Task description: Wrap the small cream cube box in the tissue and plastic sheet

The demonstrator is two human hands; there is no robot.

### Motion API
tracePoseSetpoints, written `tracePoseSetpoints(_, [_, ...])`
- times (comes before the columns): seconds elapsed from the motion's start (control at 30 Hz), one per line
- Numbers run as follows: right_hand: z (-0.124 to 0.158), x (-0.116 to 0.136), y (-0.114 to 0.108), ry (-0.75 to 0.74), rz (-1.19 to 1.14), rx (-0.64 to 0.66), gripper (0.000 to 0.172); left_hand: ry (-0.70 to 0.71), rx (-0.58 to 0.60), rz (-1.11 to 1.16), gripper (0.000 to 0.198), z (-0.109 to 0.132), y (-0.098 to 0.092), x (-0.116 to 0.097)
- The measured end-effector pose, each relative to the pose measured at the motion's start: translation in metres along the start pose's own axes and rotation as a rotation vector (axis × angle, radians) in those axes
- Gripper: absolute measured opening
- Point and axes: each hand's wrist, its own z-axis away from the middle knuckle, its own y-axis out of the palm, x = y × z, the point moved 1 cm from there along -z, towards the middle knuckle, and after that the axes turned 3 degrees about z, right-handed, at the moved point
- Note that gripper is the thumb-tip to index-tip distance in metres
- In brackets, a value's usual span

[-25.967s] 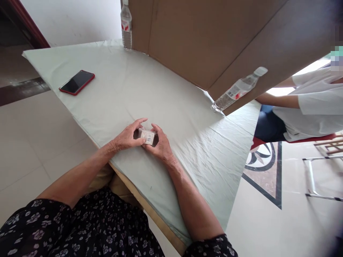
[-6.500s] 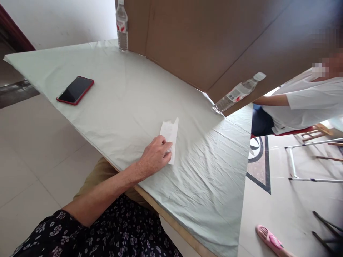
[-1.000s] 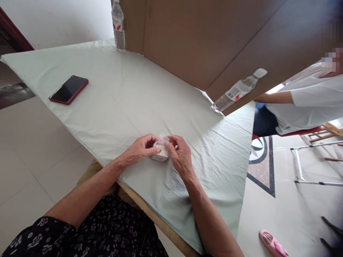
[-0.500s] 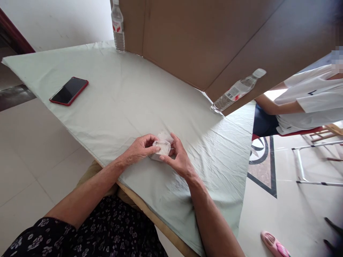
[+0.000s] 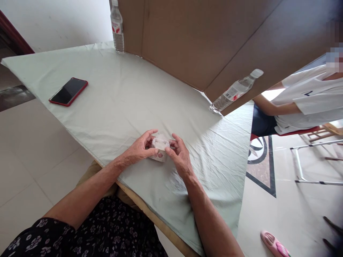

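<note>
A small whitish box [image 5: 160, 154] with reddish marks on its front rests on the pale green cloth near the table's front edge. Its top is open and whitish material shows inside; a pale flap stands up at its back. My left hand [image 5: 139, 147] grips the box's left side, thumb at the front edge and fingers curled behind. From the right my right hand [image 5: 181, 157] grips it too, thumb on the front corner, index finger raised. Some fingertips are hidden behind the box.
A phone with a red case [image 5: 68, 91] lies at the left. A tall brown cardboard panel [image 5: 177, 39] stands at the back, with a water bottle [image 5: 117, 30] at its left end and another bottle [image 5: 234, 92] at its right. A person in white [image 5: 316, 96] sits beyond.
My left thumb has moved from inside the box's opening to its front edge. The box's front now shows reddish marks, and my right thumb has shifted up to its corner.
</note>
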Motion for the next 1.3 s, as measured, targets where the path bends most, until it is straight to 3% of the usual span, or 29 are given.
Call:
tracePoseSetpoints(0.4, [-0.003, 0.0, 0.003, 0.003, -0.121, -0.04, 0.067, -0.04, -0.029, 0.015, 0.089, 0.001, 0.006, -0.006])
tracePoseSetpoints(0.57, [-0.022, 0.008, 0.002, 0.111, -0.177, -0.06, 0.056, -0.017, -0.017, 0.003, 0.087, -0.001, 0.004, -0.002])
tracePoseSetpoints(0.7, [-0.041, 0.018, 0.006, 0.103, -0.24, -0.069, 0.055, 0.001, -0.011, 0.004, 0.086, -0.001, 0.003, -0.001])
tracePoseSetpoints(0.8, [-0.048, 0.023, 0.008, 0.06, -0.258, -0.076, 0.054, -0.002, -0.006, 0.001, 0.085, 0.0, 0.003, -0.001])
tracePoseSetpoints(0.97, [-0.042, 0.026, 0.009, -0.06, -0.193, -0.073, 0.036, 0.03, -0.043, 0.001, 0.085, -0.002, 0.005, 0.0])
tracePoseSetpoints(1.1, [-0.031, 0.029, 0.008, -0.241, 0.044, -0.116, 0.026, 0.043, -0.096, -0.045, 0.082, -0.003, 0.006, 0.002])
tracePoseSetpoints(1.3, [-0.012, 0.031, 0.011, -0.462, 0.376, -0.175, 0.027, 0.045, -0.128, -0.047, 0.075, -0.003, 0.005, 0.002])
